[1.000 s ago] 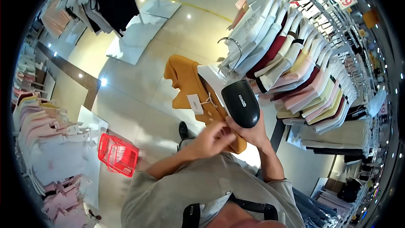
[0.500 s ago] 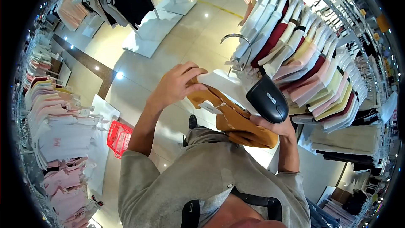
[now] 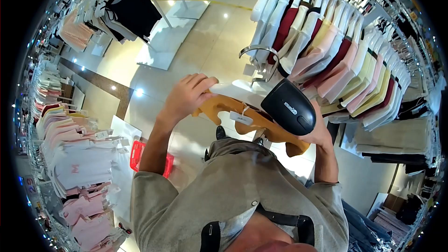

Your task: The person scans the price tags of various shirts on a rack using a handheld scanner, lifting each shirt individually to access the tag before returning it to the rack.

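Observation:
My left hand point(image 3: 189, 95) is closed on one end of a white clothes hanger point(image 3: 238, 91) with a metal hook point(image 3: 261, 49). From the hanger hangs a mustard-brown garment point(image 3: 263, 129), with a white price tag point(image 3: 241, 118) dangling on its near side. A black barcode scanner point(image 3: 289, 107) sits in my right hand point(image 3: 321, 128), which wraps it from below and right. The scanner overlaps the hanger's right end in this view, and most of my right fingers are hidden behind it.
A rack of hanging shirts point(image 3: 322, 42) stands close at the front right. Black tops point(image 3: 133, 11) hang at the front left. Pale and pink clothes point(image 3: 77, 158) line the left side. A red basket point(image 3: 136, 155) rests on the floor by my left elbow.
The garment and hanger have turned, and the price tag now faces me more squarely. The scanner has shifted a little left and tilted. Both hands keep their hold.

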### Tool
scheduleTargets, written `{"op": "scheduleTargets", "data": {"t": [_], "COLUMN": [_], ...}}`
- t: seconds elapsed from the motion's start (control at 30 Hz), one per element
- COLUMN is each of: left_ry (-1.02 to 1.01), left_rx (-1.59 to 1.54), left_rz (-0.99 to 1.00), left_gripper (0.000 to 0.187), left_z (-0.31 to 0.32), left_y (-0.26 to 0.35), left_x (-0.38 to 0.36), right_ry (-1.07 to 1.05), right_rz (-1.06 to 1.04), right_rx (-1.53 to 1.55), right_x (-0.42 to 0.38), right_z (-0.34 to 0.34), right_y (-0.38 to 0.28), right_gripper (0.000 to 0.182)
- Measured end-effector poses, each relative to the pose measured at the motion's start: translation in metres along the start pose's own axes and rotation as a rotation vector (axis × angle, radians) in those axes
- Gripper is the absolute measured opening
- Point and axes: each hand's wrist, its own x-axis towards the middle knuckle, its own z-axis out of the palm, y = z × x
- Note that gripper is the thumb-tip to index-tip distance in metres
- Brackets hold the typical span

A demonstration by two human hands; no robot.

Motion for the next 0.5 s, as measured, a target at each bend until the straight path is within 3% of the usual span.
{"op": "scheduleTargets", "data": {"t": [0.23,0.5], "left_ry": [0.014,0.093], "left_rx": [0.034,0.167], "left_rz": [-0.089,-0.188], "left_gripper": [0.033,0.04], "left_z": [0.001,-0.026], "left_y": [0.003,0.021], "left_x": [-0.001,0.009], "right_ry": [-0.044,0.145], "right_rz": [-0.047,-0.126], "right_rx": [-0.054,-0.164], "right_x": [0.004,-0.002], "right_z": [-0.005,-0.011], "right_y": [-0.004,0.006], "right_gripper": [0.055,0.07]}}
